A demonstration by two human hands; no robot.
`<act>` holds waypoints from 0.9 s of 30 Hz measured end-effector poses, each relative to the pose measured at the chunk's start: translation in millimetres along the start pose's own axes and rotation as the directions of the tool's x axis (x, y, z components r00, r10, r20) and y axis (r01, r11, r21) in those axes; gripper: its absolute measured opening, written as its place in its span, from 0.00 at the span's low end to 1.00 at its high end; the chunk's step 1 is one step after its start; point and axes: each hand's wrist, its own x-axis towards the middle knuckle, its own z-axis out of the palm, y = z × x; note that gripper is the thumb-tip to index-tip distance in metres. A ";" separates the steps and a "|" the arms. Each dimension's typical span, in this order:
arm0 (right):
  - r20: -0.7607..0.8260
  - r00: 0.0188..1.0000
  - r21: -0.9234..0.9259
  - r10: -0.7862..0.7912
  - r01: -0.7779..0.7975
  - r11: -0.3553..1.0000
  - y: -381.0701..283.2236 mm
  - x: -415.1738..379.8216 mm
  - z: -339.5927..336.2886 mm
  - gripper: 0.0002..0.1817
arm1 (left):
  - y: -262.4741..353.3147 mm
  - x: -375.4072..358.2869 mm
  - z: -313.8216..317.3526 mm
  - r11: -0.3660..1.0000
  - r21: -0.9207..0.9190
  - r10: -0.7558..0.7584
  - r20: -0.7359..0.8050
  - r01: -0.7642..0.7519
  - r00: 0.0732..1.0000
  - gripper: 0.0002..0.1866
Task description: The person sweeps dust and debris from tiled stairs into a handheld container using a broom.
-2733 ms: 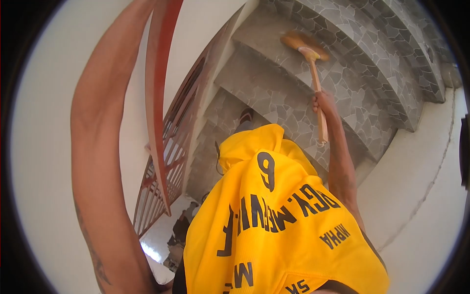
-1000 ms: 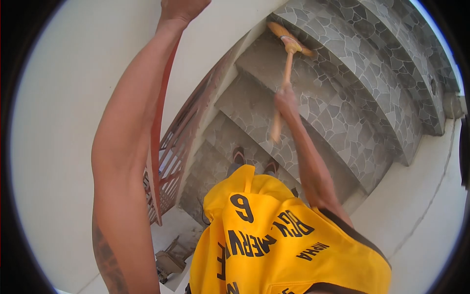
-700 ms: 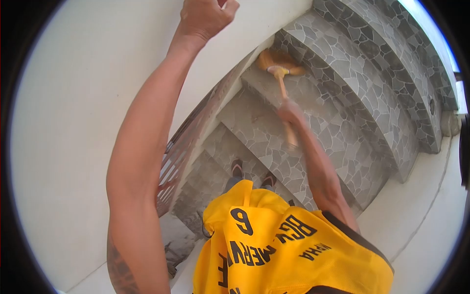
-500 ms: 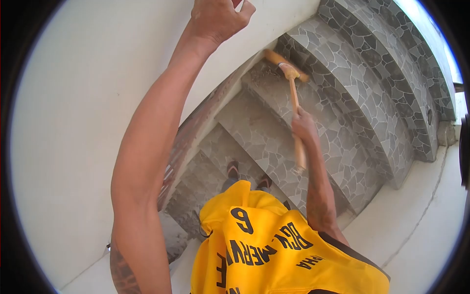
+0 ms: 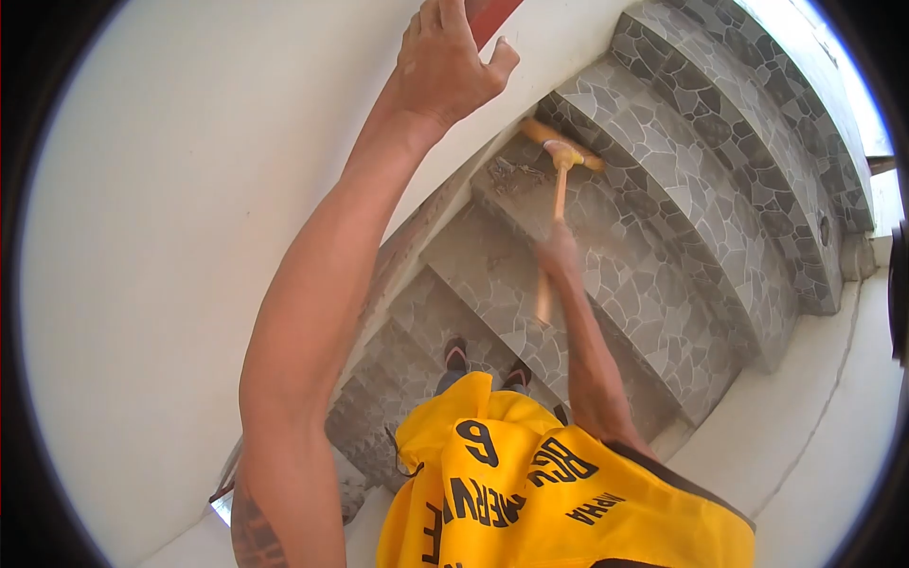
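Observation:
My right hand, slightly blurred, is wrapped round the wooden handle of a short brush. The brush's tan, crosswise head rests on a stair tread near the inner wall. Beside the head lies a small heap of grey-brown debris. At the top of the view, my left hand grips a red rail, with the thumb on the near side; its fingertips are partly out of view.
Curved steps faced with grey stone pieces rise to the upper right. Lower steps descend to the left of my sandalled feet. A white wall borders the stairs on the left, and another pale wall on the right.
My right hand and the handle's lower end have swung left, while the brush head has moved slightly down and right. More of the red rail shows by my left hand, which sits lower and further right.

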 end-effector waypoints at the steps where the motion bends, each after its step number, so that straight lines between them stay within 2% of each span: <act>1: 0.017 0.996 0.053 0.085 -0.086 0.995 -8.7 18.9 21.3 0.21 | -0.8 0.5 0.0 1.000 -0.009 0.001 0.003 -0.001 1.000 0.37; 4: 0.111 0.992 -0.148 0.068 -0.051 0.988 -23.9 48.7 54.8 0.21 | -2.2 1.1 -1.4 1.000 -0.025 0.012 0.010 -0.012 1.000 0.37; 5: 0.194 0.980 -0.162 0.038 -0.006 0.987 -16.9 52.8 51.0 0.22 | -2.6 0.5 -0.6 1.000 -0.027 0.016 0.008 -0.016 1.000 0.37; 7: 0.358 0.933 -0.190 -0.022 0.095 0.977 -19.1 50.0 -0.7 0.22 | -4.2 1.5 0.0 0.999 -0.027 0.024 -0.012 -0.024 1.000 0.38; 9: 0.313 0.949 -0.071 -0.025 0.049 0.996 -16.5 21.7 -46.7 0.22 | -6.0 0.2 1.9 0.999 -0.018 0.033 -0.038 -0.033 0.999 0.37; 12: 0.050 0.992 -0.112 -0.114 0.119 0.986 -27.5 -6.4 -38.3 0.26 | -6.0 0.1 1.5 0.998 -0.057 0.022 -0.080 -0.027 0.997 0.37; 14: -0.007 0.999 -0.067 0.053 -0.053 0.996 -36.7 24.9 7.9 0.22 | -5.2 -3.0 0.4 0.998 -0.065 0.012 -0.063 -0.016 0.998 0.36; 16: 0.111 0.987 -0.164 0.116 -0.097 0.982 -41.8 57.5 48.6 0.20 | -5.8 -0.3 0.3 0.998 -0.063 0.019 -0.064 -0.023 0.998 0.36; 19: 0.382 0.919 -0.389 -0.101 0.259 0.884 -31.6 64.4 70.7 0.17 | -5.2 -1.6 -1.6 0.997 -0.067 0.033 -0.061 -0.037 0.998 0.36; 21: 0.239 0.971 -0.138 -0.017 0.052 0.989 -18.6 42.8 37.7 0.16 | -5.7 -0.2 -1.5 0.995 -0.092 0.030 -0.071 -0.036 0.997 0.36; 22: 0.182 0.982 0.004 0.044 -0.045 0.999 -19.1 21.7 17.7 0.16 | -5.9 -0.6 -1.5 0.995 -0.097 0.025 -0.072 -0.032 0.997 0.36; 25: -0.046 0.998 0.068 0.044 -0.040 0.997 -29.9 -11.2 4.2 0.17 | -6.4 -1.3 -0.1 0.995 -0.100 0.014 -0.069 -0.021 0.998 0.35; 27: -0.009 0.994 -0.129 -0.106 0.104 0.986 6.6 41.3 60.5 0.17 | -6.9 -1.1 0.1 0.996 -0.090 0.013 -0.058 -0.018 0.998 0.35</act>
